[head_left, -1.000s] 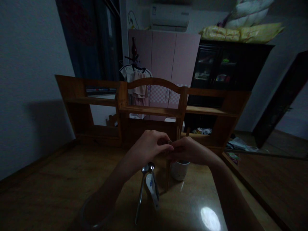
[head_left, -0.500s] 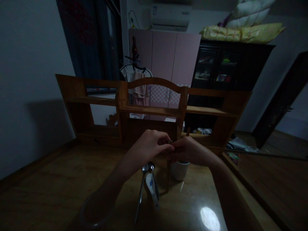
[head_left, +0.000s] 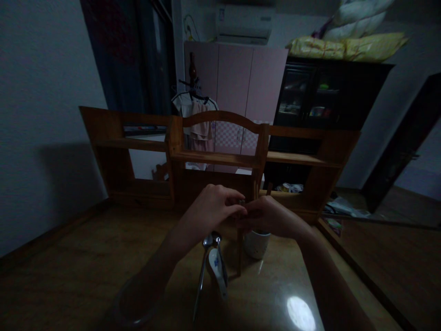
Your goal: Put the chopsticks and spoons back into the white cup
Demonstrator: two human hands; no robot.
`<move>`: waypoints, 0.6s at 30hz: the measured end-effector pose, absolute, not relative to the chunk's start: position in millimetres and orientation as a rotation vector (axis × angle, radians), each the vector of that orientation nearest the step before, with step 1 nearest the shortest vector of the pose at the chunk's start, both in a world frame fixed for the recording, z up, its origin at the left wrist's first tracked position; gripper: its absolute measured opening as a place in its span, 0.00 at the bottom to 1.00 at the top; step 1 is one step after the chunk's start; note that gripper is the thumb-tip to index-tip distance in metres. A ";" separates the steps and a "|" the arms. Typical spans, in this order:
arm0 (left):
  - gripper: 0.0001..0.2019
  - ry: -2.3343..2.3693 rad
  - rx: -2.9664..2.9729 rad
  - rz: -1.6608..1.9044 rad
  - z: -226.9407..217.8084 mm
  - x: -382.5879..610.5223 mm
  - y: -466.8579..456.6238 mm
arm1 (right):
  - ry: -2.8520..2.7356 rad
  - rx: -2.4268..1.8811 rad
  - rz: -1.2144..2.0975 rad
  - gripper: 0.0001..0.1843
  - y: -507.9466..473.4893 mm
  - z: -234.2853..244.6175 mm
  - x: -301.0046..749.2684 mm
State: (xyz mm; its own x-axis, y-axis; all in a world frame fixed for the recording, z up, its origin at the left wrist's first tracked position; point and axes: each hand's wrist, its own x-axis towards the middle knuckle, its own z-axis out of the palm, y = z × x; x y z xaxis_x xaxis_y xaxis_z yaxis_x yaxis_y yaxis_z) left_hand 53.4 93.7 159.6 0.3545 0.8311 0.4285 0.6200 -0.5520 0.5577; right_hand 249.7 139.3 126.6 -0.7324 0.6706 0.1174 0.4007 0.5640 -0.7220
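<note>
Wooden stick [head_left: 239, 257], one: long axis near upright, lower length directly beneath right hand's fingertips. Left hand [head_left: 220, 204]: thumb and forefinger pinching apparent upper end. Right hand [head_left: 268, 215]: fingers curled in, hold unclear; white cup [head_left: 257, 246] just below.

You had a white spoon [head_left: 217, 275] with a blue motif, silvery spoons [head_left: 207, 241], a brown stick [head_left: 239, 255] and a white cup [head_left: 257, 245] with small dark specks. Your table [head_left: 275, 276] was yellowish brown; beyond, you faced a pink wardrobe [head_left: 234, 78] with pale checks, a black cabinet [head_left: 347, 101] and yellow bags [head_left: 372, 48].
</note>
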 end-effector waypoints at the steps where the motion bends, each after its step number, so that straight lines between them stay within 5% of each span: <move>1: 0.13 1.279 2.346 0.997 159.0 53.1 93.5 | -2.411 -0.868 0.997 0.13 139.4 126.4 249.7; 8: 0.18 1.056 2.594 0.989 154.7 49.4 94.9 | -2.419 -0.816 0.988 0.09 141.3 124.5 250.5; 18: 0.12 1.048 2.629 0.918 158.9 51.0 92.2 | -2.441 -0.856 0.929 0.09 138.2 127.4 249.6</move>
State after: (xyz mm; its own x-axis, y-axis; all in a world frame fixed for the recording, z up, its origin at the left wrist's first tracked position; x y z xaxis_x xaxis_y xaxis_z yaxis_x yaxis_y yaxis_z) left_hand 51.0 92.2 158.9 0.5645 0.6695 0.4829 0.5672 -0.7396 0.3623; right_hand 249.6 138.2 127.4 -0.7371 0.6617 0.1373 0.4028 0.5933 -0.6969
